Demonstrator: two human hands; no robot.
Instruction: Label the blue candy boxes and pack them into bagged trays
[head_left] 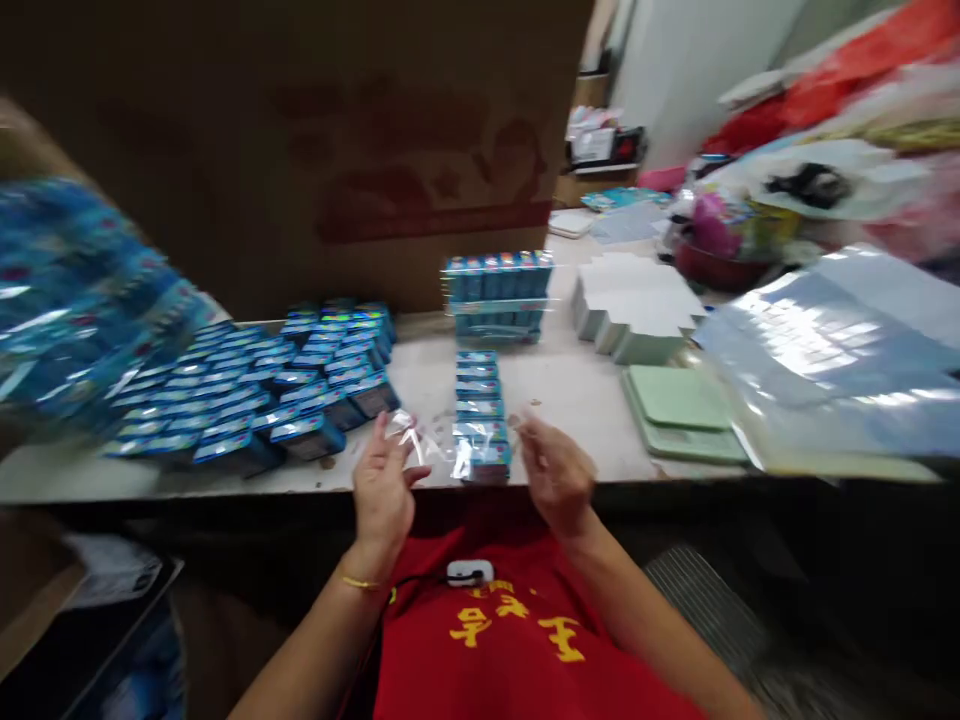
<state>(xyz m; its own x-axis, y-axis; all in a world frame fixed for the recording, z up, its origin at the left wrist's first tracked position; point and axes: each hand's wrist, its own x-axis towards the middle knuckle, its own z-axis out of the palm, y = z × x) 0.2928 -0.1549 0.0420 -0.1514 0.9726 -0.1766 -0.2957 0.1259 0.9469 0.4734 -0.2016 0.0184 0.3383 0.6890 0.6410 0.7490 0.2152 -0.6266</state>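
Note:
My left hand (384,485) is at the table's front edge, its thumb and fingers closed on a piece of clear plastic film (411,435). The film reaches toward a row of small blue boxes (480,405) and shines over its near end. To the right of this row is my right hand (553,465), apart from the boxes. Its fingers are bent and smeared by motion, so whether they hold anything cannot be made out. Behind the row stands a clear-wrapped pack of blue boxes (499,298).
Many loose blue boxes (247,385) stand on the left, beside a wrapped blue stack (82,290). A large cardboard box (300,150) rises behind. On the right are white card pieces (634,300), a pale green scale-like device (682,410) and glossy plastic sheets (840,350).

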